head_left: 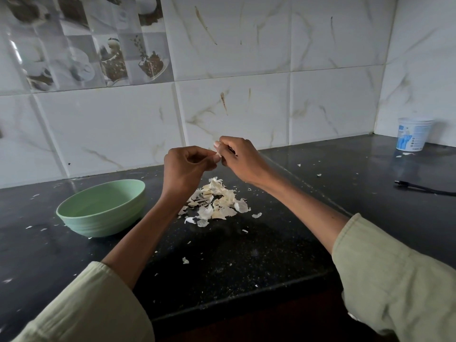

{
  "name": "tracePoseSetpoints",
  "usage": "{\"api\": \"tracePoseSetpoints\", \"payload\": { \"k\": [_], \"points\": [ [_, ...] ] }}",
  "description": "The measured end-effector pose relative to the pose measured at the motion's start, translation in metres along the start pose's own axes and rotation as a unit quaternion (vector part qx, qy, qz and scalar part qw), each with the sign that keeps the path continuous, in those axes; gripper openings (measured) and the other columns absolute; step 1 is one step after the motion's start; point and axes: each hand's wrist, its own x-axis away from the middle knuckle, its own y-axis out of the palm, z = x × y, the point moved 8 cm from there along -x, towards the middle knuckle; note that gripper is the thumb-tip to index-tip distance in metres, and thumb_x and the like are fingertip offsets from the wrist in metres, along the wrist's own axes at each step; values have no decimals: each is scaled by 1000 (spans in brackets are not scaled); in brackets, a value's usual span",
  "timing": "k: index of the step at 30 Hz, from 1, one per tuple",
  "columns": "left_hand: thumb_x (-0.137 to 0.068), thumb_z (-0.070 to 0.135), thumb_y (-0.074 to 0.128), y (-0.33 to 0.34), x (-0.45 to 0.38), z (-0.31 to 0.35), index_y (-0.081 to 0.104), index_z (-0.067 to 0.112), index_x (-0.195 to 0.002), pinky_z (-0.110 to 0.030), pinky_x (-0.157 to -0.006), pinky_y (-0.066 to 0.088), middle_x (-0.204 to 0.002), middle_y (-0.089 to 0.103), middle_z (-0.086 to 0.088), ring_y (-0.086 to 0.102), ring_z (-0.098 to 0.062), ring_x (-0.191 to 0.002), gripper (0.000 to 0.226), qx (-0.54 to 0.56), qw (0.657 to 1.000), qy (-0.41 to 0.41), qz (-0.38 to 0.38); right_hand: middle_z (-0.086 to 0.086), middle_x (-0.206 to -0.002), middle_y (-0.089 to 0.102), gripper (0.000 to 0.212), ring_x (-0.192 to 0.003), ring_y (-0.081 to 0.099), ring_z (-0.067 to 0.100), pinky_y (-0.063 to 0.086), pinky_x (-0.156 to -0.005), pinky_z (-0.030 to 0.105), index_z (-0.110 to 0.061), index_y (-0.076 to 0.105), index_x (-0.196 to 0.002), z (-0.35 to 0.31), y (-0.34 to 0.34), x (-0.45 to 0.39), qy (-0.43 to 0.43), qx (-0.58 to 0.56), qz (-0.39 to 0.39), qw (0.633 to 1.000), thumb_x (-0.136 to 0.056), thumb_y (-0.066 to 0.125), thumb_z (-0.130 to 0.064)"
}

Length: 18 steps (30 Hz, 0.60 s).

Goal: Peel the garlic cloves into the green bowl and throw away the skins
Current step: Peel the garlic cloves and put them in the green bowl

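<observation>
Both hands are raised above the black counter, fingertips meeting. My left hand (186, 166) and my right hand (237, 156) pinch a small garlic clove (218, 153) between them; most of it is hidden by the fingers. Below the hands lies a pile of white garlic skins (217, 202) on the counter. The green bowl (103, 209) stands to the left of the pile; I see nothing on the part of its inside that shows.
Small skin flakes are scattered over the black counter (234, 255). A white plastic tub (413, 134) stands in the far right corner. A black cable (424, 190) lies at the right. The tiled wall runs close behind, and the counter's front edge is near me.
</observation>
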Motion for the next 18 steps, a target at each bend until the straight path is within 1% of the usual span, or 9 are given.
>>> {"api": "tracePoseSetpoints", "payload": {
  "k": [1,3,4,6,7,9,10,12,18],
  "points": [
    [-88,19,84,0,0,0,82,10,-95,-30,-78,64,-79,80,-2,78,-20,-76,11,6,1000,-1,-1,4,-62,56,42,-58,48,16,40,-59,37,2,52,-79,-1,1,0,0,-12,-5,1000,-110,46,-25],
    [-89,17,82,0,1,2,81,8,-94,-31,-76,64,-78,79,-3,76,-20,-74,10,15,1000,3,3,24,-67,54,42,-58,46,16,39,-58,36,7,48,-81,-1,3,0,12,-50,-11,999,-111,45,-23],
    [-90,15,82,1,2,4,80,7,-94,-30,-75,63,-78,79,-3,76,-19,-73,9,21,1000,4,7,26,-67,51,42,-56,45,14,39,-57,34,9,47,-83,-1,3,1,24,-71,-12,997,-111,44,-22],
    [-92,11,79,3,3,6,78,5,-92,-29,-75,62,-77,79,-3,75,-18,-73,6,38,999,0,12,15,-62,48,41,-53,44,12,38,-52,27,10,48,-84,0,3,2,50,-115,-16,992,-112,44,-21],
    [-92,10,78,4,3,6,78,5,-92,-29,-76,62,-78,79,-4,75,-20,-74,5,44,999,-2,15,8,-61,49,40,-52,43,11,38,-51,24,7,50,-84,0,3,3,64,-140,-21,988,-112,43,-21],
    [-93,8,78,3,2,5,77,5,-92,-31,-77,63,-78,79,-5,76,-24,-78,3,51,998,-5,23,-1,-59,50,37,-52,44,10,38,-50,22,-4,52,-80,1,4,4,89,-181,-37,979,-112,43,-21],
    [-93,7,78,3,1,4,77,5,-93,-30,-77,63,-79,79,-5,77,-24,-79,3,53,998,-7,26,-3,-58,50,38,-51,44,9,38,-50,22,-9,51,-77,1,5,4,99,-197,-43,974,-112,42,-21],
    [-93,7,78,2,0,3,77,4,-94,-27,-76,62,-81,79,-5,77,-22,-80,3,60,998,-9,33,-3,-58,50,39,-50,43,7,37,-49,22,-13,48,-74,3,7,3,118,-225,-42,966,-112,43,-20],
    [-93,3,76,1,1,0,75,-2,-97,-23,-74,59,-87,79,-11,77,-18,-80,7,110,992,-18,51,-2,-59,47,40,-49,39,7,33,-47,19,-15,46,-71,6,12,3,180,-315,-27,931,-111,45,-18]
  ]
}}
